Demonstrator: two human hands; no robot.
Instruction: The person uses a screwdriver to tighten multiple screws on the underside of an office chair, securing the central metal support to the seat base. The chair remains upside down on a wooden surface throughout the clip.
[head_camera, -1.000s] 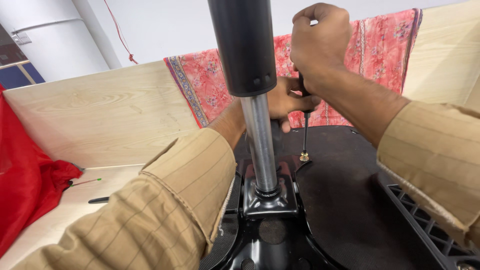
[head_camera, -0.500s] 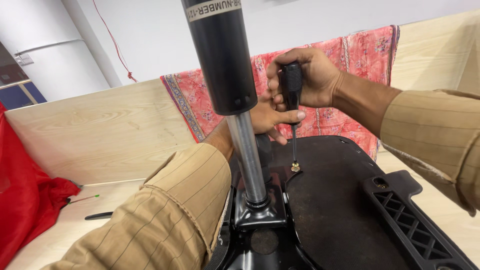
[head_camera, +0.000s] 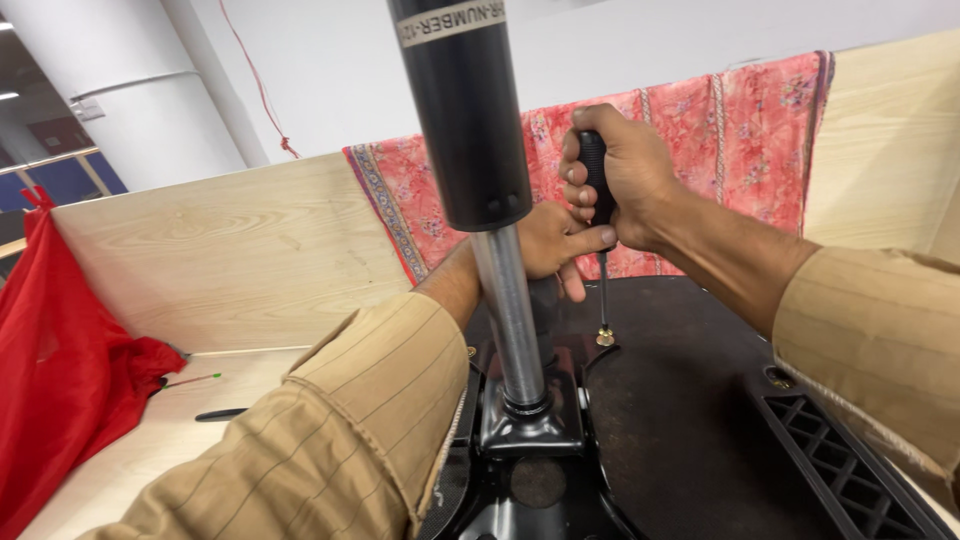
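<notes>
An upturned black chair seat (head_camera: 690, 440) lies on the table, with a black gas-lift cylinder (head_camera: 462, 110) and its silver piston rod (head_camera: 510, 320) rising from a black metal mechanism plate (head_camera: 530, 430). My right hand (head_camera: 620, 175) grips the black handle of a screwdriver (head_camera: 603, 290), held upright with its tip on a brass-coloured screw (head_camera: 605, 338) in the seat. My left hand (head_camera: 550, 240) reaches behind the rod, its fingers touching the screwdriver shaft just under the handle.
Light wooden partition panels (head_camera: 250, 250) wall the table at the back and right. A red patterned cloth (head_camera: 760, 130) hangs over the back panel. A red fabric heap (head_camera: 60, 340) lies at the left, with a black pen (head_camera: 220, 414) on the table beside it.
My right hand has dropped lower and shifted its grip down the screwdriver handle. The view has tilted, so the cylinder and seat sit more central. My left hand stays by the shaft.
</notes>
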